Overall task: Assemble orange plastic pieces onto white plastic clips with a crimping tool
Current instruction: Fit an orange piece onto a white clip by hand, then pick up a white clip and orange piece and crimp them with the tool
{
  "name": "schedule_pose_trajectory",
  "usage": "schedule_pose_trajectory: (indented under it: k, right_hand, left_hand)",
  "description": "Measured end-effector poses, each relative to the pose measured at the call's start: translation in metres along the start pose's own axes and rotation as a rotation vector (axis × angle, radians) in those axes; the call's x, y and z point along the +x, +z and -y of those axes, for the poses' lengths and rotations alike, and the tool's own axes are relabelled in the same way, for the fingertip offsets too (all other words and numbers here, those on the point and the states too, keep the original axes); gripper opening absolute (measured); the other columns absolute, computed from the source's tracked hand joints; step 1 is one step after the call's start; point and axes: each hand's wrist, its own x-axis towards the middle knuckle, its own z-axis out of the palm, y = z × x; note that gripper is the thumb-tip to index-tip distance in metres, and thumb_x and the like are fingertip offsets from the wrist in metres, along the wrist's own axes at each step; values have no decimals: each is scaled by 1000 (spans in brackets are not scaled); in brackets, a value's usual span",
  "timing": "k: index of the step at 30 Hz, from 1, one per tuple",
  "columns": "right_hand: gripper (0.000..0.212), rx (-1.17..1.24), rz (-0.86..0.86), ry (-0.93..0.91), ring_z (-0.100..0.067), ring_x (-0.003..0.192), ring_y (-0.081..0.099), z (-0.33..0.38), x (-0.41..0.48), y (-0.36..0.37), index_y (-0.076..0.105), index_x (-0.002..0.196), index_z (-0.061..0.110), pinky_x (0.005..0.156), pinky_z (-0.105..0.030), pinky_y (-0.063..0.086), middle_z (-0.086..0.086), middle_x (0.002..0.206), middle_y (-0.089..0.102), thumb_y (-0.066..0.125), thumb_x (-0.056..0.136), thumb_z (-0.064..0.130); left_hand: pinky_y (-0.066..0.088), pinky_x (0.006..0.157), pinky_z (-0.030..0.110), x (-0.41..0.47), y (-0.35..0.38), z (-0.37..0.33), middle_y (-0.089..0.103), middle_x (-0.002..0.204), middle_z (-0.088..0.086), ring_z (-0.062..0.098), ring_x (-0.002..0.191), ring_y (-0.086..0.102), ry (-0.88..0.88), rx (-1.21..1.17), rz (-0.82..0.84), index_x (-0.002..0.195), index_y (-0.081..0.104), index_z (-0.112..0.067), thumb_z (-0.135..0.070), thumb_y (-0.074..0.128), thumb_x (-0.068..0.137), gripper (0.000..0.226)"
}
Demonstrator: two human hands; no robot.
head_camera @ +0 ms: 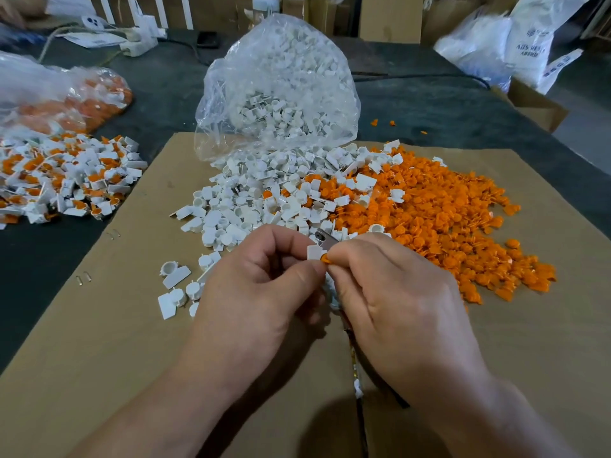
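Note:
My left hand [264, 285] pinches a white clip [313, 252] between thumb and fingers. My right hand [393, 292] pinches a small orange piece [324, 258] and holds it against the clip's lower edge. The crimping tool's metal jaw [324, 239] pokes out just above my right fingers, and its dark handles [358, 391] run down beneath that hand, so the right hand seems to hold the tool too. Loose white clips [258, 200] lie heaped ahead of my hands, beside a wide heap of orange pieces [439, 213] on the right.
A clear bag of white clips [281, 90] stands open at the back of the brown cardboard sheet [99, 342]. Assembled white-and-orange pieces [66, 173] lie piled at left on the dark table, with another bag [59, 100] behind. Cardboard boxes and white bags stand at far right.

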Motion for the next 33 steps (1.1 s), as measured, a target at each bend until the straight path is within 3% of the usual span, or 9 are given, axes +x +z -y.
schedule_pose_trajectory:
  k: [2,9,12,14,17,19,22,28,33]
  right_hand:
    - [8,7,-2,-15,-18,66,56,0,0,-1,67,91,13,50,-35,48,0,80,60,60,92,11]
    - [15,176,49,52,-9,83,59,-3,1,0,68,104,16,65,-28,49,7,95,62,55,95,18]
    - [24,206,94,197,-1,98,53,-4,1,-4,58,117,29,73,-19,46,19,108,54,57,93,33]
    - [44,45,148,262,-1,105,46,-5,1,-14,47,124,35,78,-18,41,20,115,48,53,85,53]
    - [67,-332,540,233,-13,114,35,-1,1,-28,33,128,39,89,-34,38,14,124,38,31,74,78]
    - [77,-381,761,244,-16,123,26,-1,-6,-29,18,134,40,100,-39,32,13,134,22,31,72,84]
    - [78,-379,784,213,-17,127,22,-4,-10,-31,9,136,40,104,-38,29,14,139,11,35,77,83]
    - [73,-379,739,200,-14,116,30,-12,-6,-36,19,136,37,93,-31,38,10,126,33,41,80,78]
    - [58,-412,671,169,-17,95,39,-15,7,-29,30,132,32,80,-35,39,7,103,49,48,82,52]
  left_hand:
    - [57,58,52,1,-1,2,62,61,16,26,50,57,-84,-142,49,83,69,-17,-18,77,74,12]
    - [51,65,50,5,-2,5,58,60,18,24,49,56,-166,-286,94,83,67,-11,-21,80,65,24]
    - [52,56,38,7,-1,4,60,63,18,23,49,55,-183,-312,88,78,68,-13,-14,77,69,13]
    - [49,45,29,9,-2,1,61,64,16,20,48,55,-202,-394,85,72,68,-14,-8,71,71,7]
    - [47,41,23,12,-6,-1,62,65,12,16,50,57,-211,-475,85,72,69,-13,-2,73,70,12]
    - [48,41,22,14,-9,-2,63,66,10,15,51,58,-211,-499,85,71,70,-14,-4,79,66,15]
    - [48,42,22,16,-12,-3,64,68,9,15,53,59,-202,-501,76,70,71,-17,-9,80,61,15]
    - [46,40,21,20,-14,-3,64,66,8,14,52,59,-196,-480,0,64,70,-22,-11,76,61,13]
    - [45,39,21,20,-14,-4,64,66,7,13,52,59,-218,-462,-16,61,70,-23,-10,71,66,14]
